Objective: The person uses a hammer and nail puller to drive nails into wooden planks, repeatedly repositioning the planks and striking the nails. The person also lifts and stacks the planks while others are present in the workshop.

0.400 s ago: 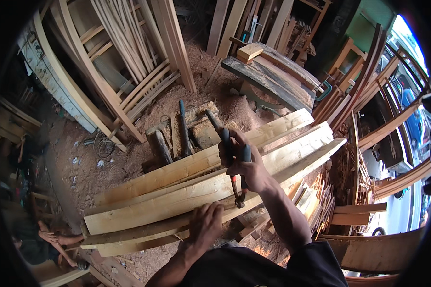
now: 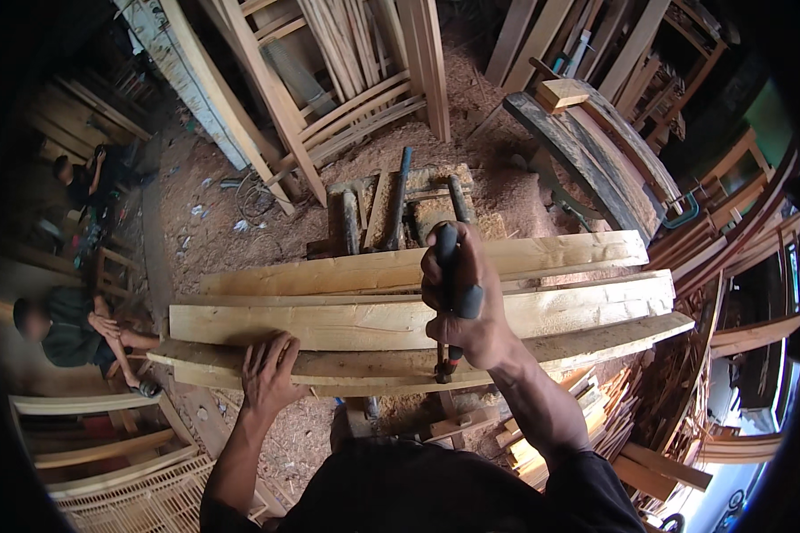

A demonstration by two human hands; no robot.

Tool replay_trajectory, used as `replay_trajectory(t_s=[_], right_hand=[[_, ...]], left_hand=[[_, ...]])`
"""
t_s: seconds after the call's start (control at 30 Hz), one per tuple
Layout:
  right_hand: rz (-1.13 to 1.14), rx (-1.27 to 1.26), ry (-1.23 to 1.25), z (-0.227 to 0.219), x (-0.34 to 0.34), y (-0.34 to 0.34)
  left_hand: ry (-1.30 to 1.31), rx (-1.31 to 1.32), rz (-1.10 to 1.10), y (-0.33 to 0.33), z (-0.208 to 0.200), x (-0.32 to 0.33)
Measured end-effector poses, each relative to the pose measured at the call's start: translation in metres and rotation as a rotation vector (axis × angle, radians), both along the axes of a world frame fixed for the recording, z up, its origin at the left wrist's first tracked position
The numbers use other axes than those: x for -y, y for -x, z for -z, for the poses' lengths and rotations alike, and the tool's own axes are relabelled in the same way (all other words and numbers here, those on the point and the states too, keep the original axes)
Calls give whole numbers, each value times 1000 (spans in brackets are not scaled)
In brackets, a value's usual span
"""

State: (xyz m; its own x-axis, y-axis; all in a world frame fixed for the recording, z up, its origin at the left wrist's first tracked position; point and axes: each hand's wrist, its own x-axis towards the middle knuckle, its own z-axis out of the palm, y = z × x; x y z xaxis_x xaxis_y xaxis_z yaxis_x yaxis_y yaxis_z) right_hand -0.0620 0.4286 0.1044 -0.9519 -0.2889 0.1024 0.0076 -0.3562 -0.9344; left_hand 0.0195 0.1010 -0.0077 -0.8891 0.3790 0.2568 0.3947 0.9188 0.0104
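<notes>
My right hand point(image 2: 471, 311) is wrapped round the dark handles of a pair of pincers point(image 2: 444, 366). The jaws point down at the nearest plank point(image 2: 578, 348), right of its middle; whether they grip a nail there is too small to tell. On the left part of that same plank lies my left hand point(image 2: 271, 369), fingers stretched out and a little apart, holding no tool. Just beyond it, a thicker pale plank point(image 2: 356, 325) runs alongside. Another pale plank point(image 2: 542, 254) lies farther back.
Behind the planks stands a sawdust-covered wooden bench with metal bars point(image 2: 400, 200). A dark worn workbench point(image 2: 587, 164) carries a small wood block point(image 2: 562, 93). Timber frames point(image 2: 276, 98) lean at the back left. A person point(image 2: 67, 324) sits at the left. Offcuts point(image 2: 596, 417) lie at the right.
My left hand has slid left along the near plank, and its fingers have spread. The pincers stay near the same plank, now held more upright. The whole view has turned toward the left.
</notes>
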Motion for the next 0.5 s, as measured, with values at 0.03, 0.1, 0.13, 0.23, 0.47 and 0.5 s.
replay_trajectory(t_s=[0.03,0.1,0.13,0.23,0.47,0.5], right_hand=[[-12,19,10,-1,-1,0],[-32,-49,37,-2,-3,-2],[-29,-85,44,-3,-3,-3],[5,-58,12,-2,-4,-3],[59,61,310,3,-16,12],[87,30,233,5,-16,14]], left_hand=[[11,-41,2,-2,7,3],[-26,-225,93,0,19,8],[-7,-210,98,1,23,11],[-10,-175,126,4,28,18],[-32,-207,97,15,22,14],[-10,-188,88,16,19,13]])
